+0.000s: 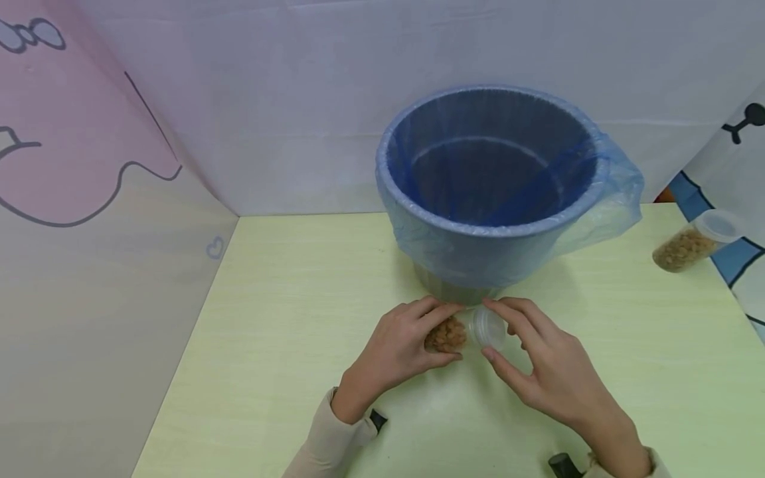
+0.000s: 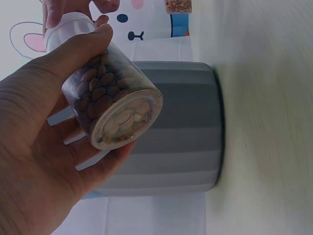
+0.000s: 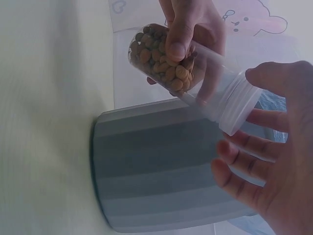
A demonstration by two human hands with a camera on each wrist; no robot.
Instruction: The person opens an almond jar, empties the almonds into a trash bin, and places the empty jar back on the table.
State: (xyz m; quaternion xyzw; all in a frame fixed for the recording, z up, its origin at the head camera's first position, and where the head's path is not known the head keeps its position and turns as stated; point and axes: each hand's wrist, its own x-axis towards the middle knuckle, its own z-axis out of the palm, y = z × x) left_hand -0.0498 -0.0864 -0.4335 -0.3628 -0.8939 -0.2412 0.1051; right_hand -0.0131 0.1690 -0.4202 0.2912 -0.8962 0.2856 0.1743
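A nut jar [image 1: 448, 336] is held tilted before the bin [image 1: 472, 259], its long axis rising rightward from the gripping fingers of the left hand [image 1: 394, 346] to the lid [image 1: 492, 328] pinched by the right hand [image 1: 548, 366].

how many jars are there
2: one jar in the left hand, another jar near the table's right edge. More could be hidden behind the bin.

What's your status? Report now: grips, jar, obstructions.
Left grip holds almond jar, lid on. Right grip pinches lid. Lined bin close beyond, apparently not blocking.
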